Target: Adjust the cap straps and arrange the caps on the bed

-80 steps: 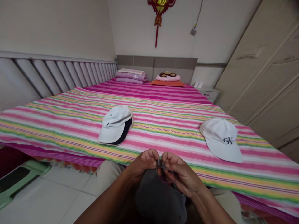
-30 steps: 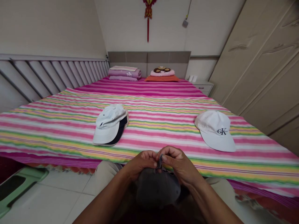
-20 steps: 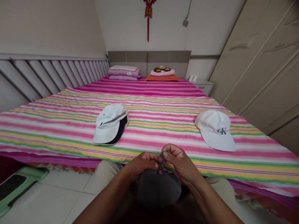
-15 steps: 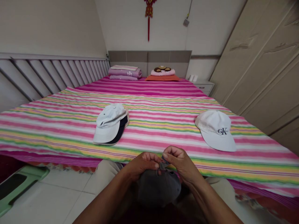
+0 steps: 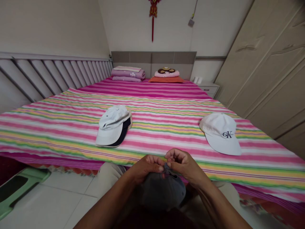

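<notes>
A dark grey cap (image 5: 162, 192) hangs over my lap, its back strap turned up toward the bed. My left hand (image 5: 149, 167) pinches the strap's left side between thumb and fingers. On the other side, my right hand (image 5: 179, 162) has thumb and curled fingers closed at the strap's end. The small fastening between them is partly hidden by my fingertips. On the bed to the left lies a pale cap (image 5: 111, 127) stacked over a navy cap (image 5: 125, 128). To the right sits a white cap (image 5: 220, 132) with dark letters.
Striped sheets cover the bed (image 5: 164, 114). Folded purple bedding (image 5: 128, 74) and a pink pillow (image 5: 166, 73) lie by the headboard (image 5: 171, 58). A green stool (image 5: 28, 183) stands on the floor at left. A railing (image 5: 59, 76) runs along the left side.
My right fingers have shifted slightly on the strap end, and the thumb now sits a little lower. The cap stays in both hands; the caps on the bed have not moved.
</notes>
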A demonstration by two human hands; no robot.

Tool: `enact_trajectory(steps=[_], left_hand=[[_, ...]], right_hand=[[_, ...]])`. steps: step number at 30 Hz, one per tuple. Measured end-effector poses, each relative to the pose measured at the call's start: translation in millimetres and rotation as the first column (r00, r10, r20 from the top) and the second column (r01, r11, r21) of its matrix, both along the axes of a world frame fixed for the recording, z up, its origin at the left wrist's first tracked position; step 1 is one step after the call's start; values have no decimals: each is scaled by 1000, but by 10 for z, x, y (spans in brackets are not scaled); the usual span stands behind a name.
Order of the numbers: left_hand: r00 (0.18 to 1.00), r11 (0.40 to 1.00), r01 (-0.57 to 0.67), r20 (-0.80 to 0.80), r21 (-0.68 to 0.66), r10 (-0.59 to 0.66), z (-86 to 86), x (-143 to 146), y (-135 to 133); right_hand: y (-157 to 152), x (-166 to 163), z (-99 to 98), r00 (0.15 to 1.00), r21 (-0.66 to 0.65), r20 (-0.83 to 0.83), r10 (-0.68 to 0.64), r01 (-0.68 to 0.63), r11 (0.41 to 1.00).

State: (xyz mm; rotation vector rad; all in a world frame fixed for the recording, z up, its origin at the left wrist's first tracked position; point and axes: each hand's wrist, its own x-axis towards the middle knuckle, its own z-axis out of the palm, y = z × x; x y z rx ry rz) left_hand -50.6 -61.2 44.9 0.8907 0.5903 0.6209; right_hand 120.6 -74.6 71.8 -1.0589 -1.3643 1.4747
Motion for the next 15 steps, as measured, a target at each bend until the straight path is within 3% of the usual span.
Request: enact_trajectory(steps=[8,13,15], left_hand=[[1000,998,-28,13,-63,29,5,20,-5],[1000,998,-23,7,-61,24,-35,15,-15],[999,997,-35,-8,-66,34,-45,20,-16]], right_hand=[[-24,-20,94,983,172,180,-17,-15,985],[-60,9,157,979,54,169,117,-128,990],[-67,17,173,973,63,194,124,-138,988]])
